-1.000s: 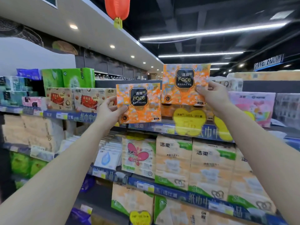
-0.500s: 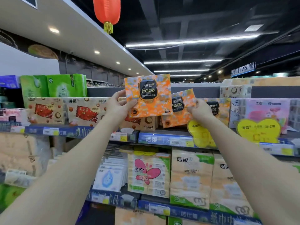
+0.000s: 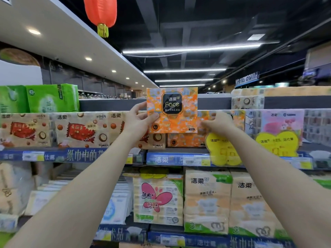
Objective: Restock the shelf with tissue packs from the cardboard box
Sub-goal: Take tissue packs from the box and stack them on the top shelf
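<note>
A: What's on the upper shelf (image 3: 170, 159)?
B: Rows of tissue packs (image 3: 80, 130). The right hand (image 3: 219, 124) touches the shelved orange pack (image 3: 239, 120), grip unclear; the left hand (image 3: 139, 120) grips the raised orange pack (image 3: 172, 111) just above.
A: Changed?
B: The shelved one was tilted mid-air

Orange tissue pack (image 3: 172, 110) upright (label outward) above the shelf (image 3: 161, 159).

Red lantern (image 3: 100, 11) hanging overhead, ceiling light strips (image 3: 191, 49), yellow butterfly price tag (image 3: 277, 143)

Upper shelf (image 3: 172, 159) carries nut-print packs (image 3: 78, 130) on the left, an orange pack (image 3: 186, 140) mid-row, a pink pack (image 3: 279, 122) right; below, butterfly pack (image 3: 157, 199) just beside cream packs (image 3: 207, 201).
</note>
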`<action>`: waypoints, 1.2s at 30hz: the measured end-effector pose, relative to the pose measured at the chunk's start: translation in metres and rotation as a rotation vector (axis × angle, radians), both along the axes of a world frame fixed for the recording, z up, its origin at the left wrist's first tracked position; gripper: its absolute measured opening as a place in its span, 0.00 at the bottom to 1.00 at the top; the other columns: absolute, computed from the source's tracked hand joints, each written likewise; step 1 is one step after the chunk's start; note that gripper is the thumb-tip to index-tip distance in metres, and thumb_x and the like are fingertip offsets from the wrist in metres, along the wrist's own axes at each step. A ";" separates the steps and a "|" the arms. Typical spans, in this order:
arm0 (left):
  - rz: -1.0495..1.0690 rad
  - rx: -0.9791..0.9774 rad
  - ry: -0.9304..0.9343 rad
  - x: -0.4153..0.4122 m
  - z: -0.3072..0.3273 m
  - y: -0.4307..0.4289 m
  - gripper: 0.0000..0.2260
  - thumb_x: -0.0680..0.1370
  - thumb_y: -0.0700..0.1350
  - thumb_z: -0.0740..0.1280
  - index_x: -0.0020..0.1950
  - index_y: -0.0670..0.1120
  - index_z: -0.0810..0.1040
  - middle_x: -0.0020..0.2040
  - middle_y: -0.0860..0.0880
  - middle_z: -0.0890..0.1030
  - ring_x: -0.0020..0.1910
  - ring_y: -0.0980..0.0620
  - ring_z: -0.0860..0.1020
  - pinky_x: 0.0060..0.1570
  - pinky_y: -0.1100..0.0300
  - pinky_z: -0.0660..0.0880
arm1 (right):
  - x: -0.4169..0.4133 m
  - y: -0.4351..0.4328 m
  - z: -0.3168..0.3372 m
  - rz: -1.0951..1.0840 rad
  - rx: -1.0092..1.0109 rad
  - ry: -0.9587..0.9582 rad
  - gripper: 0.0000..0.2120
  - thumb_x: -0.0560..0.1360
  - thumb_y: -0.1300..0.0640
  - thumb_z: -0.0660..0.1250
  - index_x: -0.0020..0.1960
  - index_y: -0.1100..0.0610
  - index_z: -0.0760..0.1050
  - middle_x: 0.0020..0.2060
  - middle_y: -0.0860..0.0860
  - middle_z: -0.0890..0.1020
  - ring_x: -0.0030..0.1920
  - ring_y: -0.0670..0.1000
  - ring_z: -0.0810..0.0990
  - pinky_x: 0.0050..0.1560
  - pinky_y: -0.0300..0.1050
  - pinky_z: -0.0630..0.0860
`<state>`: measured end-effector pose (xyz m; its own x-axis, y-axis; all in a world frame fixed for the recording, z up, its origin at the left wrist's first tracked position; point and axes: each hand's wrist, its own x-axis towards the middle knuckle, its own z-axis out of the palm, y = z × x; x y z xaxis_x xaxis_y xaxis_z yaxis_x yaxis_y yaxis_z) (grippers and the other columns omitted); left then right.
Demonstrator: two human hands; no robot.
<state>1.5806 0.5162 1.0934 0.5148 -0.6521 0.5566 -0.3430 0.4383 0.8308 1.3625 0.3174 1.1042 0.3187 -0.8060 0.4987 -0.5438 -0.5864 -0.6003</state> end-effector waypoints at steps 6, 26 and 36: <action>-0.068 -0.027 -0.032 -0.048 0.016 -0.031 0.26 0.78 0.43 0.76 0.74 0.52 0.72 0.59 0.46 0.86 0.53 0.49 0.88 0.52 0.47 0.85 | -0.051 0.005 0.029 0.432 0.195 -0.508 0.16 0.79 0.59 0.61 0.64 0.60 0.79 0.53 0.57 0.87 0.53 0.58 0.86 0.50 0.51 0.83; 0.279 0.258 -0.304 -0.151 0.003 -0.171 0.17 0.69 0.51 0.83 0.53 0.48 0.84 0.45 0.51 0.87 0.45 0.50 0.86 0.53 0.49 0.83 | -0.138 -0.086 0.000 0.080 0.010 -0.131 0.07 0.73 0.52 0.78 0.48 0.52 0.84 0.44 0.49 0.86 0.42 0.49 0.84 0.46 0.47 0.83; 0.392 0.240 -0.383 -0.145 -0.004 -0.180 0.13 0.73 0.39 0.79 0.50 0.48 0.78 0.47 0.49 0.82 0.52 0.47 0.82 0.51 0.55 0.78 | -0.128 -0.117 -0.018 -0.009 -0.045 -0.004 0.07 0.75 0.54 0.76 0.51 0.54 0.83 0.43 0.50 0.86 0.44 0.51 0.85 0.39 0.44 0.78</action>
<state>1.4352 0.3363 1.0895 0.5342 -0.5847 0.6105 -0.7361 0.0334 0.6760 1.2347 0.2009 1.0861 0.3094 -0.7858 0.5355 -0.5466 -0.6078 -0.5760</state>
